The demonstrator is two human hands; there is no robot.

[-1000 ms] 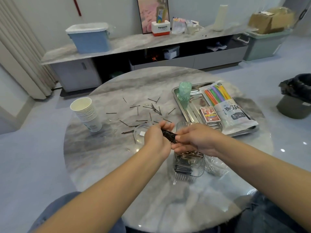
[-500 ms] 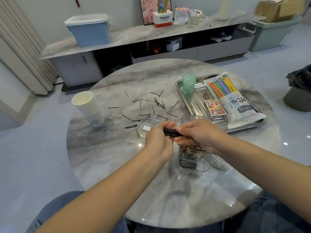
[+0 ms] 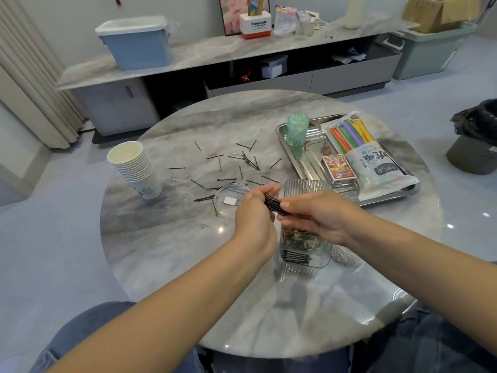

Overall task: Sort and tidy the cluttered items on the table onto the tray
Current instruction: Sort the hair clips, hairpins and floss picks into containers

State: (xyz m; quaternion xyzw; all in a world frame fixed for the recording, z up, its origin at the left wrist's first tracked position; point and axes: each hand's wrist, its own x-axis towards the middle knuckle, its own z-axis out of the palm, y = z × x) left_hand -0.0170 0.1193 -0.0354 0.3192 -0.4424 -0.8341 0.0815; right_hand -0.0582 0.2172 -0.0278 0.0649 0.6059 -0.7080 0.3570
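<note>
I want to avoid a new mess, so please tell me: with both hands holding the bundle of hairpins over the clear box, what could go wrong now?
The bundle of hairpins is pinched between the left hand and right hand; a loose grip could spill pins beside the clear box. A forearm could also push the box, which stands off the tray.

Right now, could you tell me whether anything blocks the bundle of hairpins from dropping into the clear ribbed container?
Nothing visible does. Both hands hold the bundle of black hairpins directly above the open-topped clear ribbed container.
</note>
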